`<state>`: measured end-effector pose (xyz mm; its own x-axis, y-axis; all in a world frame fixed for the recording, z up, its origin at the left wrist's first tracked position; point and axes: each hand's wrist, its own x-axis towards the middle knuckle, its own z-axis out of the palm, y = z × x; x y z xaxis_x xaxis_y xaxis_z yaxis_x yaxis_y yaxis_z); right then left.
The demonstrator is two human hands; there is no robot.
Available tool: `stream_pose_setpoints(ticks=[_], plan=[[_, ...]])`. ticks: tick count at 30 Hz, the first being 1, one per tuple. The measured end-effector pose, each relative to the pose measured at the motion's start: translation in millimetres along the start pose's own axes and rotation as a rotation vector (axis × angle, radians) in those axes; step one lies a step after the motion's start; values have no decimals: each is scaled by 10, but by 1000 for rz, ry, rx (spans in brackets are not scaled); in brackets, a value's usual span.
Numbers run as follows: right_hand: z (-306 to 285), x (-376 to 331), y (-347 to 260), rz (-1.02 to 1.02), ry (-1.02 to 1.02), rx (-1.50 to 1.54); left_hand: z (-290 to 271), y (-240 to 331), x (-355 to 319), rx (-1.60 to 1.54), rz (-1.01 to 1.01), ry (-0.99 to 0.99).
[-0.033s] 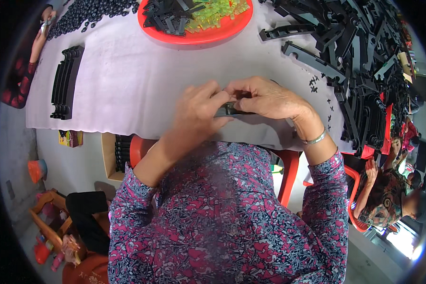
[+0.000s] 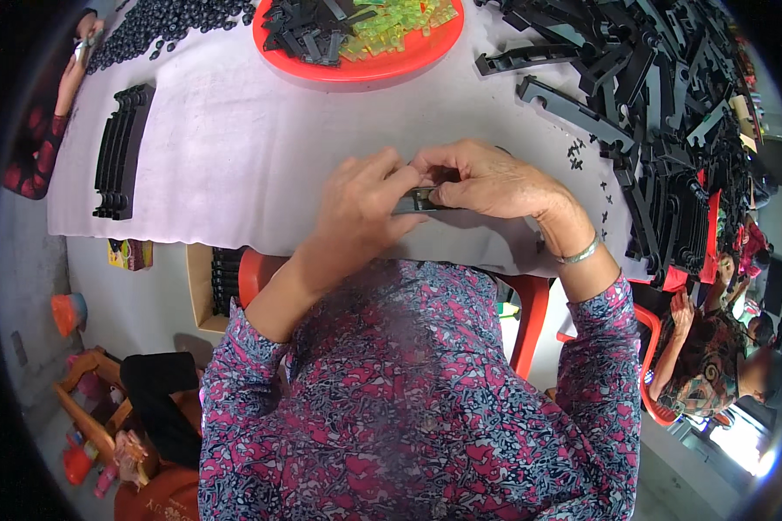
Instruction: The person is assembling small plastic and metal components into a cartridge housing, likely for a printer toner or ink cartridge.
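Note:
Above the table's near edge, my left hand (image 2: 362,201) is closed on one end of a dark plastic strip-shaped part (image 2: 408,204). My right hand (image 2: 500,184), with a bracelet at the wrist, grips the same part from the other side. Its thumb and fingers are bent together over a small recess in the part. Both hands cover most of the part, and whether a smaller piece sits between the right fingertips cannot be made out.
A red plate (image 2: 356,71) holds black clips and yellow-green pieces. Black plastic strips (image 2: 582,113) heap up at right, with tiny black crosses (image 2: 575,154) beside them. Small round black pieces (image 2: 161,30) lie far left, near stacked strips (image 2: 123,152). Another person's arm (image 2: 65,91) shows at left.

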<state>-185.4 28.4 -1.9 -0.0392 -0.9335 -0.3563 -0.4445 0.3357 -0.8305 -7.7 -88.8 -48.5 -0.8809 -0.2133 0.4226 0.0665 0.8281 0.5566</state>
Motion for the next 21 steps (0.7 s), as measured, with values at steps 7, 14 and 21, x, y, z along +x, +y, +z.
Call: stream_pose_setpoints(ticks=[7,14,21], plan=[[-93,99,88,-79,-75,59,4,0,16,-18,20,-22],[-64,101,86,-54,-33,45,-41,-49,43,-53,30,-74],[4,34,-28,-82,94,-48,-77,-95,69,-57,41,-132]])
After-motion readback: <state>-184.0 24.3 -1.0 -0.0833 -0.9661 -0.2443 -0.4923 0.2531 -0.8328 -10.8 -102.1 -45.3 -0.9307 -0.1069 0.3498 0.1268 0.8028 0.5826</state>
